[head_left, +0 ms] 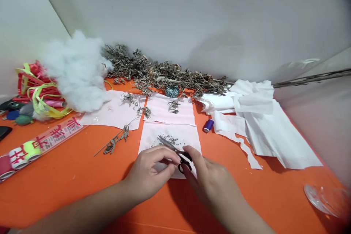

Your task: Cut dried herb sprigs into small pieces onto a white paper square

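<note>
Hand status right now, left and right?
Left hand: thumb and fingers drawn together beside the scissors; can't tell if anything is pinched.
Right hand: closed on the scissors by their black handles.

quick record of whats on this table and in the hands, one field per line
surface: orange table
left hand: beside the scissors, fingertips pinched; anything between them too small to tell
right hand: holding black-handled scissors
under the blades: dark crumbled bits on a pale sheet
back: dried plants, ball of cord
left side: white fluffy stuffing, red and yellow ribbons
right side: purple spool, white sheets
</note>
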Tool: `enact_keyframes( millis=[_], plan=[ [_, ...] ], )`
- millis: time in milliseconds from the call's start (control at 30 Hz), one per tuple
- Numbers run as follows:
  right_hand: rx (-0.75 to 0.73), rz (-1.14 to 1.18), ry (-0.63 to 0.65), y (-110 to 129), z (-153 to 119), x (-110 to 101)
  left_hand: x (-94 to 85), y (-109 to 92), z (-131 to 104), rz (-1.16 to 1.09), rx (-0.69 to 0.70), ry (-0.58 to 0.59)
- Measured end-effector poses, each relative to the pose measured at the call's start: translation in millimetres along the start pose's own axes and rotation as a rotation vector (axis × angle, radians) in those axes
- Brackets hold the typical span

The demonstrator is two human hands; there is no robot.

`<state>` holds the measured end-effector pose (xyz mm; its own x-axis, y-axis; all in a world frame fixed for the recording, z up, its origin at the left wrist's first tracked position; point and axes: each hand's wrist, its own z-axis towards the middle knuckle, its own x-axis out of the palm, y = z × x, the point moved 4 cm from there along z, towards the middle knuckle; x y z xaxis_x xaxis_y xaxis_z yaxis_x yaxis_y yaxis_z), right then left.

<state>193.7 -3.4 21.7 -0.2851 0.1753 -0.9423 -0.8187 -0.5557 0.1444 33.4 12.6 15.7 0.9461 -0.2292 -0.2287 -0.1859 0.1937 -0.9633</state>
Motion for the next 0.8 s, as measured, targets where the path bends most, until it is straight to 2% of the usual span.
enact_keyframes(
  millis=[133,267,467,667,800],
  plan=[
    [-0.108,-0.176,-0.17,6,-4,-6,3.9,12,-2,-0.161,-0.185,-0.032],
    [-0.179,-0.312,-0.163,14,-5,-6,7.0,19,0,-0.243,-0.236,-0.043],
    [0.072,-0.227,-0.171,8,-8,-11,9.9,21,-1,-0.285,-0.226,-0.029],
    [0.102,-0.178,-0.239,-3,-15,-17,9.7,24,-1,-0.341,-0.198,0.003],
    [0.143,-0.009,-0.263,-16,-17,-16,6.8,22,0,-0.422,-0.191,0.026]
  ],
)
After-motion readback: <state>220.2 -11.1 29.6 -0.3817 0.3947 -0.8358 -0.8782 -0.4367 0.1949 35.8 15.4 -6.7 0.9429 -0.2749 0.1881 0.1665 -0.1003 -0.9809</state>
